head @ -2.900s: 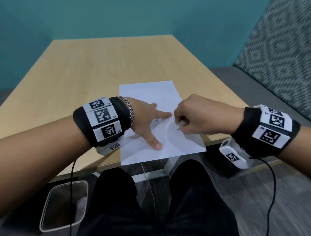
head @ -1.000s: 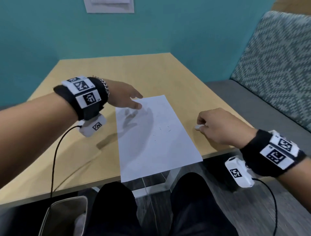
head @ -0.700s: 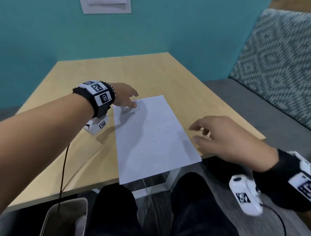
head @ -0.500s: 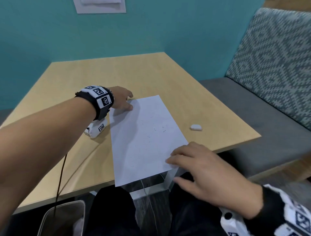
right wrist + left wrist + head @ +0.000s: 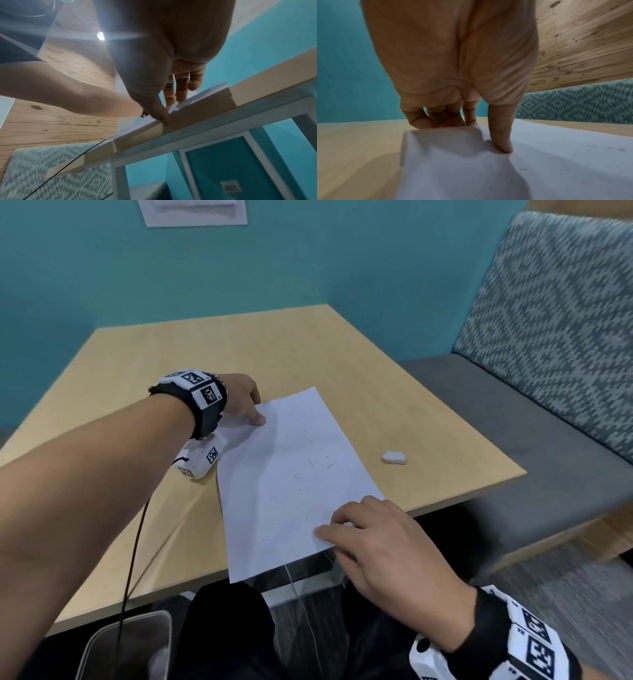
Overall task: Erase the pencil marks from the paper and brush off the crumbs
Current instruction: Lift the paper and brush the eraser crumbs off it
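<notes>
White eraser (image 5: 394, 457) lies near the paper (image 5: 291, 484), left hand (image 5: 239, 398) pinching its far corner, right hand (image 5: 387, 546) flat on the near corner.

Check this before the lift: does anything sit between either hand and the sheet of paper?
Nothing visible does. The left hand pinches the sheet of paper at its far left corner; the right hand rests on its near right corner. The eraser lies apart, on the table.
</notes>
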